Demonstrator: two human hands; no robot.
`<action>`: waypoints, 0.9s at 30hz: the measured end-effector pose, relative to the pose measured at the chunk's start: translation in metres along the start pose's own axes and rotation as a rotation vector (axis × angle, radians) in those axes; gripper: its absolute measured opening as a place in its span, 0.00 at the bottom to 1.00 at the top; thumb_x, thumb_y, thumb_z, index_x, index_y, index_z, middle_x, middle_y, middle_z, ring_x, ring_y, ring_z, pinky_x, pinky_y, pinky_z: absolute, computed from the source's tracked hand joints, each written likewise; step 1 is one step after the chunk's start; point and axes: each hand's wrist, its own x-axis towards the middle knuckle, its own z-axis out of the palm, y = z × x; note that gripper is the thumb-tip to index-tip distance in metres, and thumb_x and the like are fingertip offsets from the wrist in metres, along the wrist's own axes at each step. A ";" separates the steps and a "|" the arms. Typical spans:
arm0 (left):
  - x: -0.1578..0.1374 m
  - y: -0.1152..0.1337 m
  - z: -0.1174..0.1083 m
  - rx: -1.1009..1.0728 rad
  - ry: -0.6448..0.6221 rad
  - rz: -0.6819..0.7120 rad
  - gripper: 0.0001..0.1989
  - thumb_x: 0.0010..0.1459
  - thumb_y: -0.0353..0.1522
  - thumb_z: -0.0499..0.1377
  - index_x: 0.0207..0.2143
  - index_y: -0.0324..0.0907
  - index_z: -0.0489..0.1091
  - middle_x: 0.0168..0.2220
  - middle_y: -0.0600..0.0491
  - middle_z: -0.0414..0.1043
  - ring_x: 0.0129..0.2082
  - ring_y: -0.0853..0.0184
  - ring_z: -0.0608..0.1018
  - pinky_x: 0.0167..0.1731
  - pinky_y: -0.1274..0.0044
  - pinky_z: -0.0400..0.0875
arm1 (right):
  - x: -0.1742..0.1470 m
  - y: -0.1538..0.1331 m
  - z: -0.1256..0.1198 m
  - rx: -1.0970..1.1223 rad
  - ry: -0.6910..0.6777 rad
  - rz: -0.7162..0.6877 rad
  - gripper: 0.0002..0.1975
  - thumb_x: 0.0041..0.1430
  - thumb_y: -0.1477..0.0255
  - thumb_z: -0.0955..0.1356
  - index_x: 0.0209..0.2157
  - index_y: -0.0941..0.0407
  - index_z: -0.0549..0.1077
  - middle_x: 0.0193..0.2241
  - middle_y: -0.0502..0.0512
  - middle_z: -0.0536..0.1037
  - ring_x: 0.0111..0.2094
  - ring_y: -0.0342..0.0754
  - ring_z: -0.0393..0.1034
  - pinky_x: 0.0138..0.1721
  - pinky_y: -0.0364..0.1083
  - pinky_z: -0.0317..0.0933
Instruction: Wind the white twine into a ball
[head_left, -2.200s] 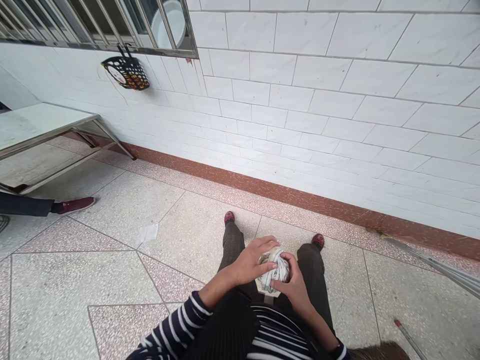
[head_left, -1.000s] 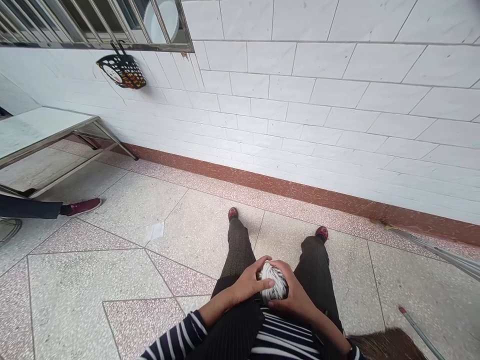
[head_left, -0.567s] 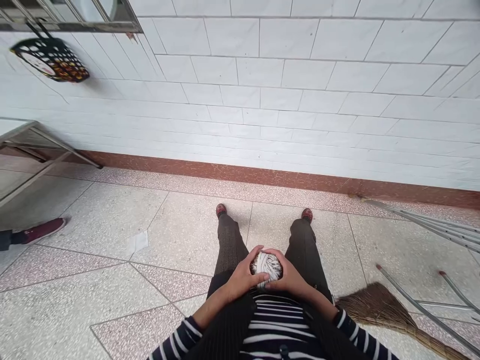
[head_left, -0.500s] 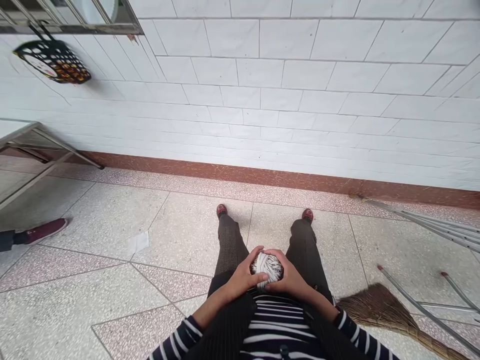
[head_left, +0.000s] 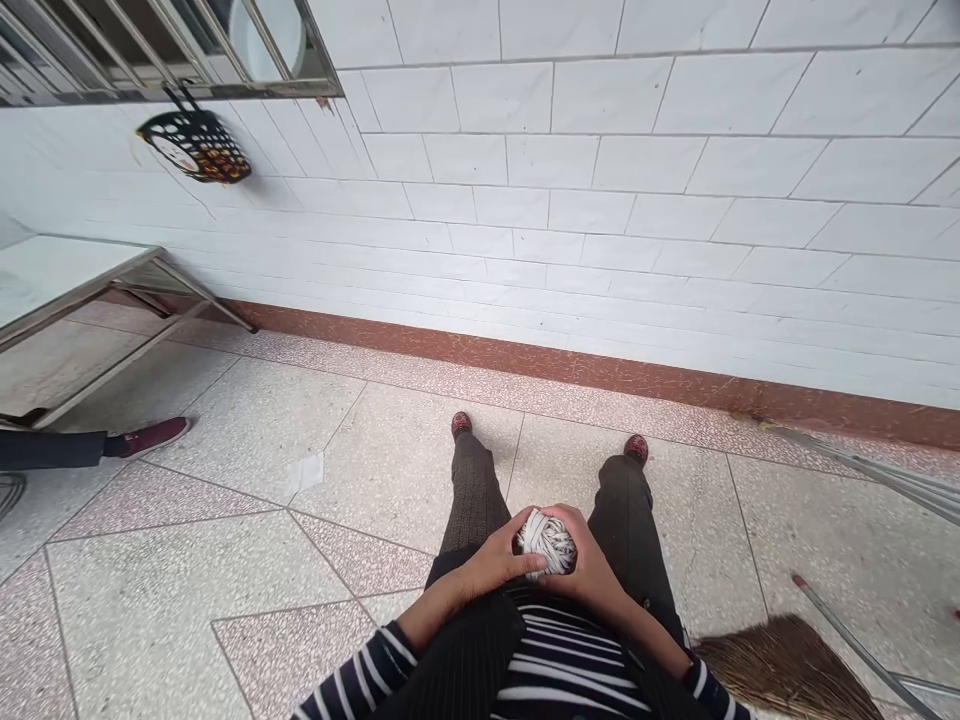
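A round ball of white cord or fabric strips [head_left: 551, 543], wound on itself with darker bits among the strands, sits in my lap area in front of my striped top. My left hand [head_left: 501, 556] curls around its left side, thumb lying across the front. From the other side my right hand [head_left: 589, 562] wraps it, fingers over the top right and thumb near the bottom. The fingertips of both hands come close together at the ball's far edge. Its underside is hidden by my hands and clothes.
A straw broom [head_left: 780, 665] lies at lower right beside metal tubing [head_left: 855, 635]. Metal poles [head_left: 862, 460] rest near the wall. At left stand a metal-framed table [head_left: 82, 262] and another person's shoe [head_left: 156, 437]. A patterned bag [head_left: 196, 145] hangs from the barred window [head_left: 180, 45].
My view has turned a little to the left, so the window, table and other person's leg show more. Both hands keep their hold on the ball.
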 end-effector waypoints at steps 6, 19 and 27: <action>-0.003 0.003 0.006 0.083 0.018 0.049 0.47 0.48 0.51 0.68 0.65 0.40 0.60 0.55 0.45 0.70 0.55 0.55 0.71 0.58 0.65 0.64 | -0.004 0.009 0.001 0.008 -0.017 0.028 0.38 0.41 0.68 0.78 0.57 0.50 0.70 0.60 0.60 0.65 0.63 0.62 0.60 0.65 0.60 0.54; 0.003 0.028 0.021 0.246 -0.136 0.074 0.44 0.49 0.41 0.69 0.67 0.43 0.60 0.59 0.47 0.70 0.57 0.55 0.72 0.60 0.66 0.63 | 0.013 0.028 -0.032 0.463 0.005 0.467 0.28 0.48 0.48 0.75 0.43 0.54 0.78 0.40 0.58 0.81 0.45 0.59 0.76 0.48 0.58 0.68; 0.004 0.030 0.021 0.193 -0.148 0.062 0.48 0.47 0.40 0.71 0.68 0.41 0.58 0.64 0.45 0.65 0.61 0.54 0.68 0.63 0.66 0.59 | 0.009 0.038 -0.011 0.512 0.148 0.426 0.24 0.46 0.49 0.75 0.33 0.54 0.75 0.28 0.54 0.79 0.32 0.55 0.75 0.38 0.54 0.69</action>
